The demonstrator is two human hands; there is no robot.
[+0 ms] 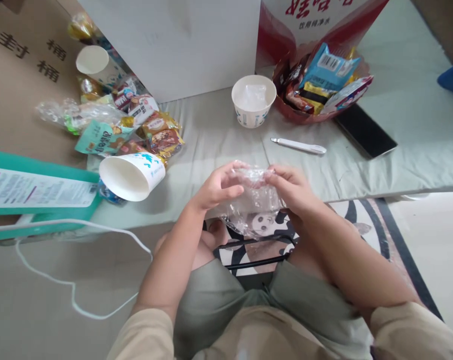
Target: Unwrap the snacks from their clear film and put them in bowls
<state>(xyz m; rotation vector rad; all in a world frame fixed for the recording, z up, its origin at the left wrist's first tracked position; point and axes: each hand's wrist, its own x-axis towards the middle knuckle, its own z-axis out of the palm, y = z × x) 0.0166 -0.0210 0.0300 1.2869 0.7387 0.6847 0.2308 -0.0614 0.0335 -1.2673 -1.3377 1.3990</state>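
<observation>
A clear plastic bag [254,197] hangs between my two hands at the front edge of the cloth-covered surface. My left hand [222,185] grips the bag's upper left side, its thumb pointing right. On the upper right side, my right hand [289,186] pinches the same bag. Beyond my hands stands a white paper cup [253,116] with something clear and crumpled inside. A slim white utility knife [299,145] lies right of that cup, closer to me.
A reddish bowl [305,118] of packaged snacks stands back right, beside a black phone [367,132]. At left, a paper cup [147,172] lies on its side by piled snack packets [102,137]. A white cable [74,295] hangs down; a large white box [196,45] stands behind.
</observation>
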